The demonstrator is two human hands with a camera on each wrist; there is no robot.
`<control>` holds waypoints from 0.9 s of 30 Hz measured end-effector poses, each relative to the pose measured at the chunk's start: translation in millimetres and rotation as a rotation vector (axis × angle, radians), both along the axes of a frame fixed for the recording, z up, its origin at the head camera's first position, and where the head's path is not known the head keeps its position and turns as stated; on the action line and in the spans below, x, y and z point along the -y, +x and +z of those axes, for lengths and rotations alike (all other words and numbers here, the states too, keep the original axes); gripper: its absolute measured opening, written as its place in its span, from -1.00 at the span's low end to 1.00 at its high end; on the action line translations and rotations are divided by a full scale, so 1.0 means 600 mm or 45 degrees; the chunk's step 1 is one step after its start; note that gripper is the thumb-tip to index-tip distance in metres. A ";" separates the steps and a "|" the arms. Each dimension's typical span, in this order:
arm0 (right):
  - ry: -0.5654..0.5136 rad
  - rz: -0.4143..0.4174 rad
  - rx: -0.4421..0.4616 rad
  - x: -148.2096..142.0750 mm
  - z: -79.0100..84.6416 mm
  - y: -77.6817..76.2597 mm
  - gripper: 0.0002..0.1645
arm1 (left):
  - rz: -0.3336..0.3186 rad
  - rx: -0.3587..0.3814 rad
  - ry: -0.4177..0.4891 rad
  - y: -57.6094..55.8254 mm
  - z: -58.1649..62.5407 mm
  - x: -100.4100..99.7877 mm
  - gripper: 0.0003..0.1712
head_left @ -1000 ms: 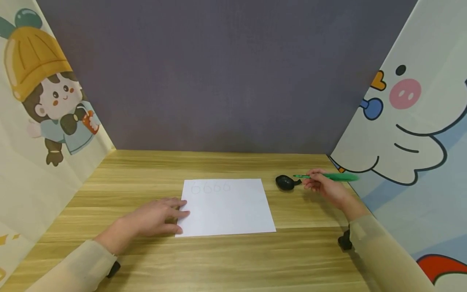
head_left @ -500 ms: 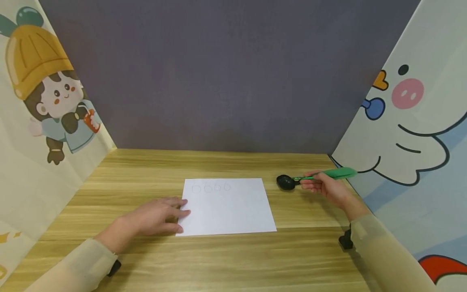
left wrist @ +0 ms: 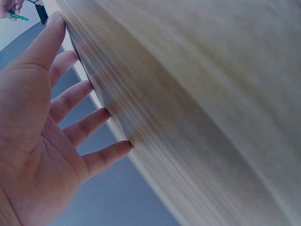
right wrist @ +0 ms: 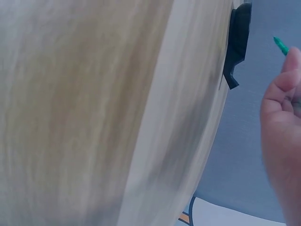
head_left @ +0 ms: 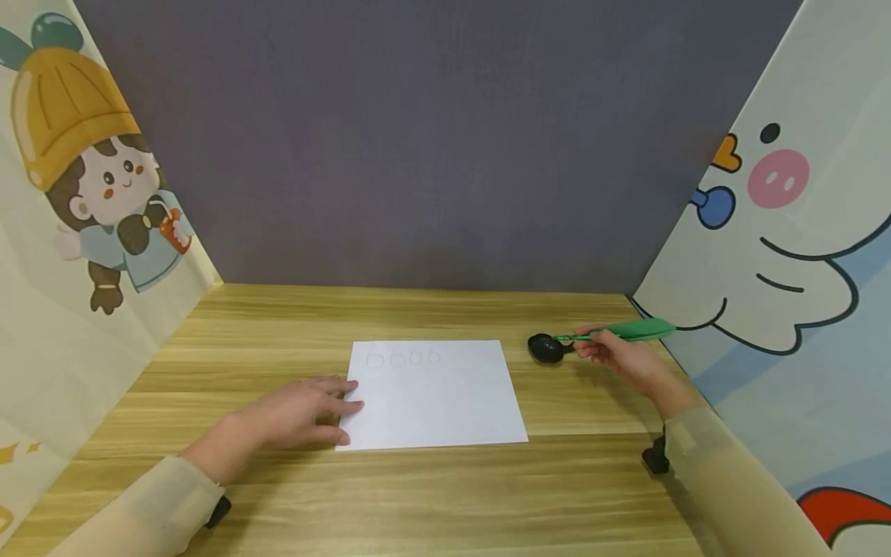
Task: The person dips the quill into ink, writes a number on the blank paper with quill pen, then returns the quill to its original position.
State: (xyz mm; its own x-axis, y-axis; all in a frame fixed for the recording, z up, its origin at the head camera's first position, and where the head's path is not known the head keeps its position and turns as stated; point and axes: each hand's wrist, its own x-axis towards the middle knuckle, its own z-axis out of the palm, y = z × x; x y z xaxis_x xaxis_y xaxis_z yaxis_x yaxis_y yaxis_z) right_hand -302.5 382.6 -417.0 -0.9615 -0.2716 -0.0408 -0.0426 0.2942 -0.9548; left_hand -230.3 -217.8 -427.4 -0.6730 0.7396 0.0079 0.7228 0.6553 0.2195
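Note:
A white sheet of paper (head_left: 438, 402) lies on the wooden table, with a row of several faint round figures near its top left. My left hand (head_left: 306, 410) rests with spread fingertips on the paper's left edge; the left wrist view shows the fingers (left wrist: 84, 127) extended along the table surface. In my right hand (head_left: 609, 352), thumb and fingers pinch a green feather pen (head_left: 640, 329), its plume pointing right. The pen's tip overlaps a black oval dish-like thing (head_left: 546, 348) with a short tail in the head view. The right wrist view shows the pen tip (right wrist: 281, 45) raised above the table.
The wooden table (head_left: 418, 495) meets a dark grey panel (head_left: 431, 147) at the back. Side panels with cartoon prints stand at left (head_left: 42, 325) and right (head_left: 800, 309), the right one close to my right hand.
My right hand has shifted slightly left, bringing the pen's tip over to the black dish-like thing, and the plume has tilted up. The left hand has stayed on the paper.

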 end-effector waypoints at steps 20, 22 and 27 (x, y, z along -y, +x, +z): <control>0.093 0.000 0.083 0.011 -0.016 -0.012 -0.37 | -0.008 0.010 -0.001 0.000 0.000 0.001 -0.31; 0.101 -0.011 0.096 0.013 -0.018 -0.014 -0.38 | -0.010 0.007 -0.001 0.000 0.000 0.002 -0.31; 0.124 -0.041 0.115 0.017 -0.017 -0.014 -0.40 | -0.011 0.001 0.014 0.000 -0.001 0.002 -0.32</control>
